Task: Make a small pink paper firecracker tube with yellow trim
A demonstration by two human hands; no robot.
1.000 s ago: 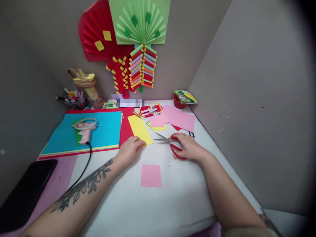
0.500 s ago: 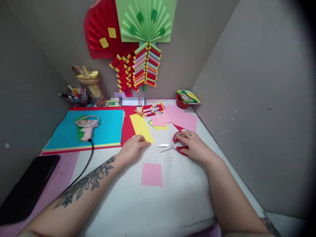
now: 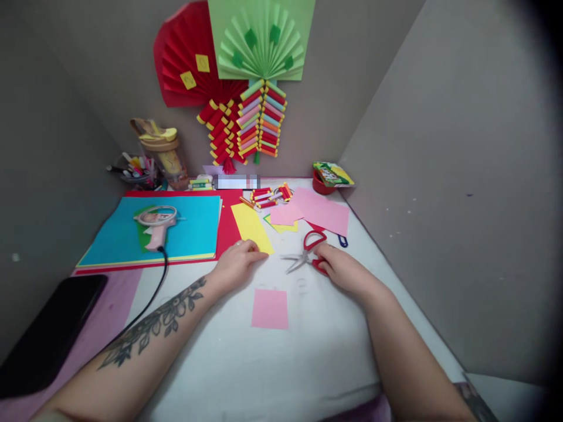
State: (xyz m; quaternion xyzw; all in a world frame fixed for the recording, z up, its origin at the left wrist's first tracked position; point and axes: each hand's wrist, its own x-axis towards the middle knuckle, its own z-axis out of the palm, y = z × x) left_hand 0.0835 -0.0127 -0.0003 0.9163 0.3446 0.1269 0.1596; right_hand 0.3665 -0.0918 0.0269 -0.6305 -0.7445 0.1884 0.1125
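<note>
My left hand (image 3: 240,259) rests on the table with fingers curled over the lower end of a yellow paper strip (image 3: 251,225), its thumb along the strip's bottom edge. In my right hand (image 3: 345,266) is a pair of scissors (image 3: 304,257) with red handles. My fingers grip the lower handle, while the upper handle loop stands free. Their blades are parted and point left, a short way from the yellow strip. Nearer to me, a pink paper square (image 3: 270,309) lies flat on the white surface, apart from both hands.
Pink paper sheets (image 3: 325,212) and small red-and-yellow paper rolls (image 3: 266,197) lie beyond my hands. At left, a glue gun (image 3: 157,233) with a black cord sits on blue paper (image 3: 197,228). A black phone-like slab (image 3: 53,334) is nearer. Paper fans (image 3: 264,53) hang on the wall.
My right hand has drawn back slightly off the upper handle, and the scissors have turned and opened wider. A dark blue looped object now shows behind that hand. My left hand stays put.
</note>
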